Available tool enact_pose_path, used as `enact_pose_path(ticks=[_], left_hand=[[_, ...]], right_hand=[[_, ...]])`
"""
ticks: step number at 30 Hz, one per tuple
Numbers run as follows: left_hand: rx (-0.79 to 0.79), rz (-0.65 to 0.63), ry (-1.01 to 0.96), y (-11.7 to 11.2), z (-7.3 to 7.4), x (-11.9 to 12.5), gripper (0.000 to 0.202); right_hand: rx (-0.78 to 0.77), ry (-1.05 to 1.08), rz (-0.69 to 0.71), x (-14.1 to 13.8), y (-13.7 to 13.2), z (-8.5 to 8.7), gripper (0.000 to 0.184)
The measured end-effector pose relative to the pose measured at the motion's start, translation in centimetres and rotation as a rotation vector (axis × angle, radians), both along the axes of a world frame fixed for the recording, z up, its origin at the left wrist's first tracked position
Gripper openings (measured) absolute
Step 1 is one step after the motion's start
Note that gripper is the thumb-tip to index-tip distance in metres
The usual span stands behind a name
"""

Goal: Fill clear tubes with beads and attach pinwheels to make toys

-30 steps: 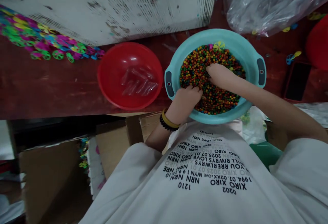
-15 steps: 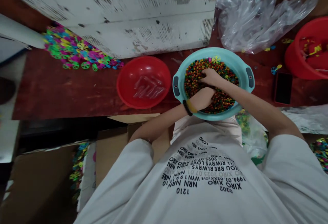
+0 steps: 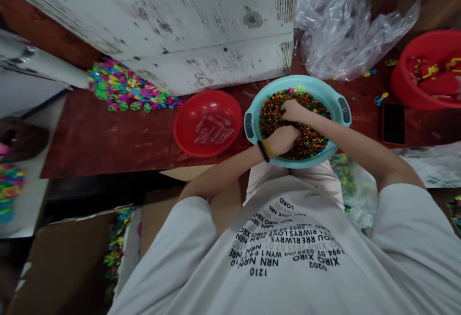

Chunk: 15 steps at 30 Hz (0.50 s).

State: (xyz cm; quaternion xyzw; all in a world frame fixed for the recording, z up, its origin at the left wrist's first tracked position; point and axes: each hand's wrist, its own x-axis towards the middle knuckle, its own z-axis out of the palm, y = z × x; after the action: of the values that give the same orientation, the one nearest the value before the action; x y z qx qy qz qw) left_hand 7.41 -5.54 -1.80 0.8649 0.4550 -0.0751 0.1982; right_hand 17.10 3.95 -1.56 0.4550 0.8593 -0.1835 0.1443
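Observation:
Small multicoloured beads [image 3: 311,138] fill much of a light-blue basin [image 3: 334,102] with grey handles. Both my hands are over the beads inside it, close together. My left hand [image 3: 284,139], with a dark band at its wrist, is closed, its fingertips down at the bead surface. Just beyond it my right hand [image 3: 293,112] has its fingers curled down toward the beads. Whatever either hand pinches is too small or hidden to make out. A yellow wheel-shaped piece [image 3: 298,90] lies on the beads at the far side.
Left of the basin, a red bowl [image 3: 182,130] holds clear plastic tubes [image 3: 215,130]. Colourful plastic pieces [image 3: 131,87] are heaped at the far left. A white box [image 3: 223,65] stands behind. On the right are clear bags [image 3: 331,31], a phone [image 3: 394,123] and a red tub [image 3: 399,82].
The camera view has shifted a little, so the table things sit slightly differently in the frame. Both hands stay among the beads; the right hand's fingers look more drawn in.

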Motion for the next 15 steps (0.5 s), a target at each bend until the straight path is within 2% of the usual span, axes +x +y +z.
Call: enact_pose_path(ticks=[3,5,10,12,15], left_hand=[[-0.016,0.029,0.2,-0.9,1.5,-1.2,0.042],[-0.047,0.047,0.284,-1.3,1.5,-0.7,0.043],[-0.066,-0.058,0.15,-0.4,-0.3,1.7,0.039],[-0.066,-0.076,0.113,0.2,-0.3,1.1,0.037],[-0.043,-0.059,0.116,0.6,0.6,-1.1,0.033]], right_hand=[[0.006,-0.091,0.008,2.0,-0.3,0.9,0.038],[-0.027,-0.177,0.025,2.1,-0.5,1.1,0.039],[-0.048,-0.102,0.055,-1.1,-0.1,0.3,0.04],[-0.042,-0.068,0.045,-1.2,0.2,0.1,0.039],[-0.042,-0.047,0.035,0.8,0.6,0.1,0.035]])
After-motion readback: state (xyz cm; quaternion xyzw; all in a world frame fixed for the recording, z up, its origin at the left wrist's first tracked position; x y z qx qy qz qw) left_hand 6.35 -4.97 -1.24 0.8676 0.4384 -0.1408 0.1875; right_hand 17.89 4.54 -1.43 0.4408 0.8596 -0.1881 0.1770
